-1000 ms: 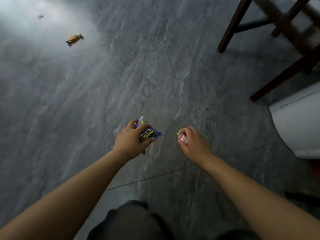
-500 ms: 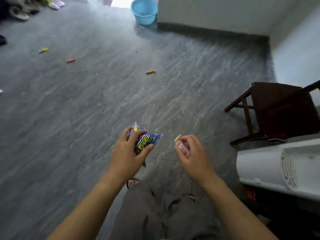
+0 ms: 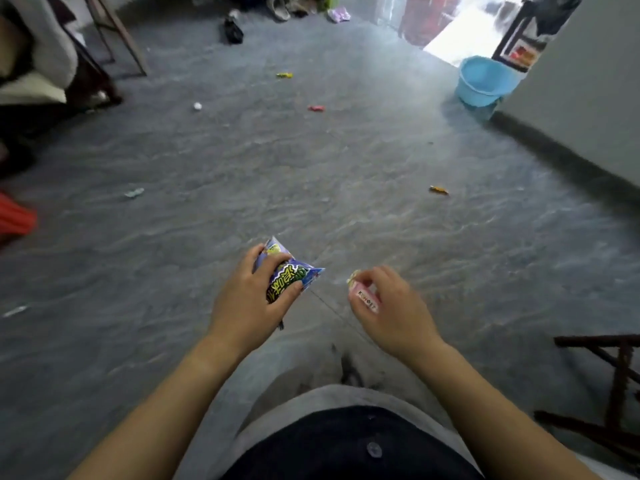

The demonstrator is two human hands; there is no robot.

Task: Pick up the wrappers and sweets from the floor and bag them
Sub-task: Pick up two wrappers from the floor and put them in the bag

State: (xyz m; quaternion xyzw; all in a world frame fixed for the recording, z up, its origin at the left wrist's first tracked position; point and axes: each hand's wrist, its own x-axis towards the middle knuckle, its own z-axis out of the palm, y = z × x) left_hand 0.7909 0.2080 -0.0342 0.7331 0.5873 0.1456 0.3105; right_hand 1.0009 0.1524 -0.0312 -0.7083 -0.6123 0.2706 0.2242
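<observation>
While left grip clasps packet, right pinches sweet.

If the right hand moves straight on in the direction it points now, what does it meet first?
Probably the blue snack bag gripped by the left hand: the right hand, pinching a pink sweet, points toward its near corner. Depth is unclear, so it might pass beside.

You've got a single view here, a wide-angle camera on your head, tipped forward and down over the grey floor. Your left hand and right hand sit close, low centre. The blue basin is far off, upper right.
</observation>
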